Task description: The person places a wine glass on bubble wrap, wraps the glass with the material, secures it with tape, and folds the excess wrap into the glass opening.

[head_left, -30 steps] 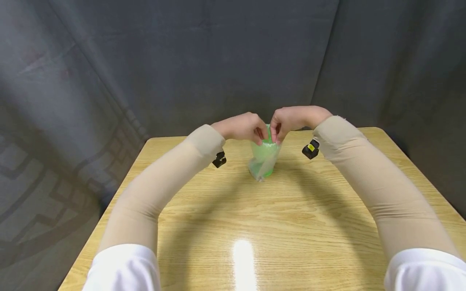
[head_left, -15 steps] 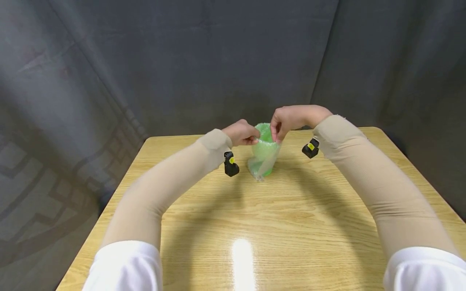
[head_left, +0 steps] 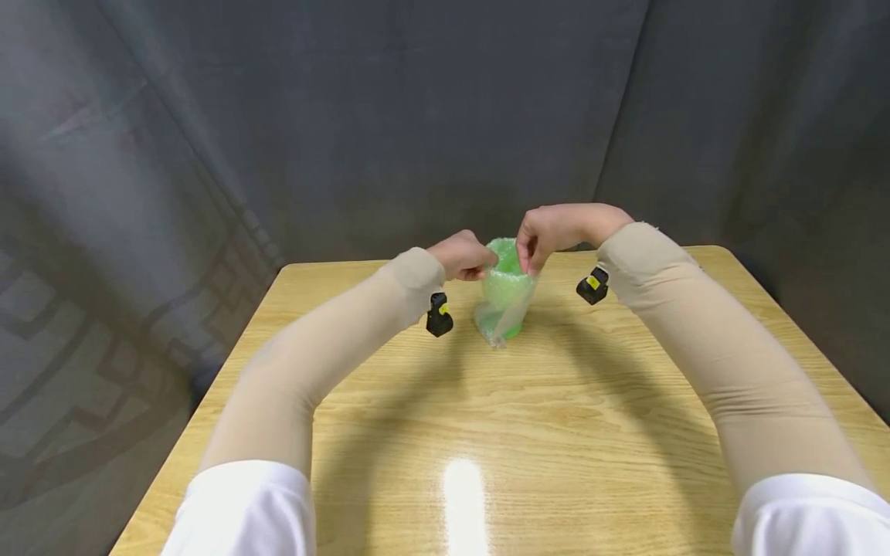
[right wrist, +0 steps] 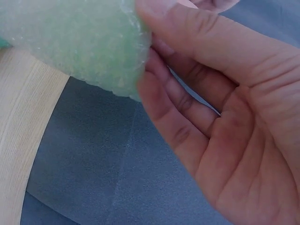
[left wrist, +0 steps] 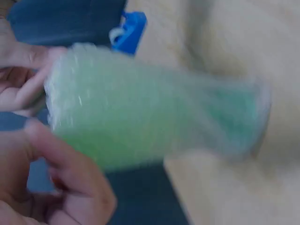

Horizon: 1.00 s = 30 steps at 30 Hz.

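A sleeve of bubble wrap (head_left: pixel 511 297) stands upright at the table's far side, its mouth upward. It surrounds a green object, visible through the film; its kind I cannot tell. My left hand (head_left: pixel 463 255) pinches the left side of the sleeve's rim. At the right side of the rim, the fingertips and thumb of my right hand (head_left: pixel 556 229) pinch the edge. Seen from the left wrist, the wrap (left wrist: pixel 122 101) is blurred and narrows toward its base. The right wrist view shows my right thumb (right wrist: pixel 201 35) against the wrap (right wrist: pixel 89 42).
The wooden table (head_left: pixel 501 432) has a bright light reflection (head_left: pixel 466 502) near its front. A dark grey curtain (head_left: pixel 417 131) hangs behind and beside it. Small black camera mounts sit below the left wrist (head_left: pixel 439 315) and right wrist (head_left: pixel 593 286).
My left hand has moved left from the middle of the rim to its left side, uncovering the green inside of the mouth. My right hand and the sleeve have stayed nearly still.
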Each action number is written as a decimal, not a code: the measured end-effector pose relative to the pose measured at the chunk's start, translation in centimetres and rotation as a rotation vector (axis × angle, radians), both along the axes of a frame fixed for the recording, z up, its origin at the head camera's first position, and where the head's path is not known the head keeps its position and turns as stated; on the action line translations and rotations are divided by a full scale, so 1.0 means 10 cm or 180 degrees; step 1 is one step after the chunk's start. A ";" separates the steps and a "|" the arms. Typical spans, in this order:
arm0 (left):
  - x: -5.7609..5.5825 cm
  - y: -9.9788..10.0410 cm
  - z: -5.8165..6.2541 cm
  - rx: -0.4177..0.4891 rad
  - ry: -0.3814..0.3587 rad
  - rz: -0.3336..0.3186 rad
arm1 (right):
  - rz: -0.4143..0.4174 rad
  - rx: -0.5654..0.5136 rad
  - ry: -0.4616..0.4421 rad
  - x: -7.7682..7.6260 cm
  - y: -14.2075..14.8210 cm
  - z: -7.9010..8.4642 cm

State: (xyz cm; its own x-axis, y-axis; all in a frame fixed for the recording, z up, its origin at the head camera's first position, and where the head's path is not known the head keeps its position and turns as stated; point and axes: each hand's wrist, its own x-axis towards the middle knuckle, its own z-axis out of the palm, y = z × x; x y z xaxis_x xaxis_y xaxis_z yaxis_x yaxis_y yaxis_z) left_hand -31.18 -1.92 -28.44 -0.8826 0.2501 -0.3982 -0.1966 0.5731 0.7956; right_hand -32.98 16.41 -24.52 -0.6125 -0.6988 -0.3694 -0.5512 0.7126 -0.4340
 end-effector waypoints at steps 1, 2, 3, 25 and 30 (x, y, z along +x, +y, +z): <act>-0.01 -0.02 0.00 -0.0107 0.0041 -0.0070 | 0.0005 -0.0005 -0.0011 0.00 0.00 0.00; -0.02 -0.03 0.00 -0.0191 0.0075 -0.0127 | 0.0015 -0.0014 -0.0020 0.00 0.00 -0.01; -0.02 -0.04 0.00 -0.0245 0.0106 -0.0174 | 0.0005 -0.0020 -0.0031 0.00 0.00 -0.01; -0.10 0.01 0.14 -0.1559 0.0581 -0.0615 | 0.0069 -0.0049 0.0024 0.03 -0.03 0.02; -0.18 0.07 0.22 -0.1941 0.0947 -0.0844 | 0.0084 -0.0024 -0.0005 0.03 -0.02 0.03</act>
